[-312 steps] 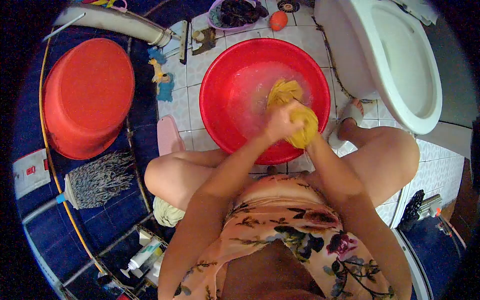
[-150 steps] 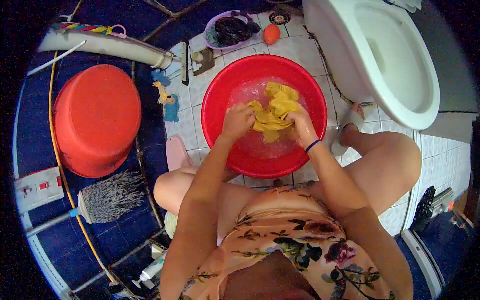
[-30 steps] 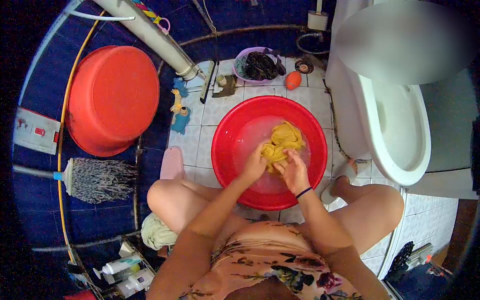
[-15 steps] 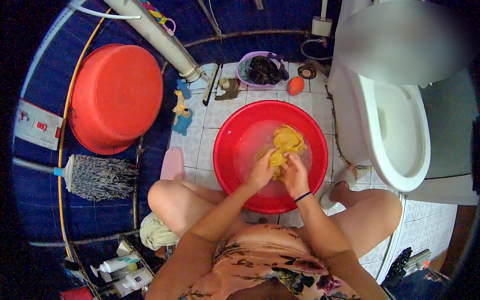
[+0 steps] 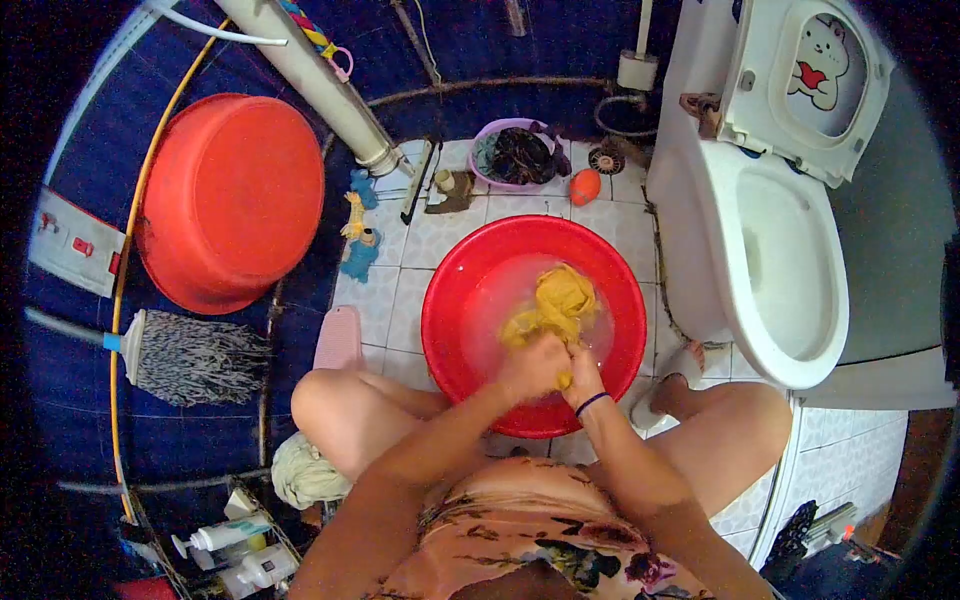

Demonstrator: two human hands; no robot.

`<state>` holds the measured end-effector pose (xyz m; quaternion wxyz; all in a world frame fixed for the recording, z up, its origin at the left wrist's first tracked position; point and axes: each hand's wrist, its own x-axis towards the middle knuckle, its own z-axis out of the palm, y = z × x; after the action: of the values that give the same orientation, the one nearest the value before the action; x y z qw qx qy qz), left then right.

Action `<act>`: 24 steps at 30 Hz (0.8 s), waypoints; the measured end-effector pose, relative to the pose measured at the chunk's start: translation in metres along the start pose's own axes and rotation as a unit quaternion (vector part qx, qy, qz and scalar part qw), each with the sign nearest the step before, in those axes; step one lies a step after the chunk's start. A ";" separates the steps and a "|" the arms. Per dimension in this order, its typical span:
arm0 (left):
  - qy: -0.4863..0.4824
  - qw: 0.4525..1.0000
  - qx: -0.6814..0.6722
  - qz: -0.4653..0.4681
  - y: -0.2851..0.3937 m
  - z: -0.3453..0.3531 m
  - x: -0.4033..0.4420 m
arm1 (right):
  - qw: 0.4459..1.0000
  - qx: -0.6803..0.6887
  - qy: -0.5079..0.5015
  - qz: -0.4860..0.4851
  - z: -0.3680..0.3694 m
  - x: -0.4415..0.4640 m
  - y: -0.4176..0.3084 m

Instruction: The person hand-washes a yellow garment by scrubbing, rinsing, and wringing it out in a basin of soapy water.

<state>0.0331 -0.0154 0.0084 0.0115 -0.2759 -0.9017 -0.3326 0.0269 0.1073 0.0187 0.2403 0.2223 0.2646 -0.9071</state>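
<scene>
A red basin (image 5: 450, 385) stands on the tiled floor between my legs, with cloudy water in it. The wet yellow cloth (image 5: 566, 291) lies partly in the water, bunched up. My left hand (image 5: 536, 367) is closed on the near part of the cloth, its knuckles slightly blurred. Close against it, my right hand (image 5: 583, 376), with a dark band at the wrist, is closed on the same part; a bit of yellow shows between the two hands.
An orange-red tub (image 5: 235, 200) leans at the left above a grey mop (image 5: 200, 357). Beyond the basin are a purple bowl (image 5: 483, 180) with dark cloth and an orange ball (image 5: 585, 187). A toilet (image 5: 735, 290) stands at the right, a pink slipper (image 5: 339, 338) at the left.
My hands have come together and closed on the near part of the cloth, where before the right fingers were spread. The view has shifted slightly, and the toilet's raised lid now shows unblurred.
</scene>
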 end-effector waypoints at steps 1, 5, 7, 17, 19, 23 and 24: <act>0.049 0.999 0.006 -0.007 -0.020 0.006 0.005 | 0.999 -0.004 0.039 -0.016 0.019 -0.011 -0.003; 0.083 0.991 0.002 -0.101 0.027 -0.032 0.023 | 0.995 -0.012 0.011 -0.095 0.021 -0.009 -0.008; 0.084 0.990 -0.095 -0.067 0.054 -0.008 0.014 | 0.994 -0.060 -0.027 -0.083 -0.018 0.016 -0.013; 0.064 0.985 -0.112 -0.110 -0.025 -0.014 -0.003 | 0.911 -0.331 0.111 -0.220 0.004 0.001 -0.014; -0.097 0.941 -0.248 -0.208 -0.027 -0.013 -0.024 | 0.888 -0.344 0.106 -0.287 0.003 0.004 -0.024; -0.295 0.859 -0.335 -0.250 -0.027 -0.011 -0.034 | 0.885 -0.302 0.101 -0.339 0.010 0.003 -0.039; -0.321 0.848 -0.339 -0.250 -0.020 -0.025 -0.024 | 0.902 -0.274 0.074 -0.326 0.016 -0.002 -0.042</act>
<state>0.0390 -0.0546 0.0109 -0.4562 -0.1190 -0.7247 -0.5025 0.0008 0.1300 0.0479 -0.0375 0.1162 0.5772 -0.8074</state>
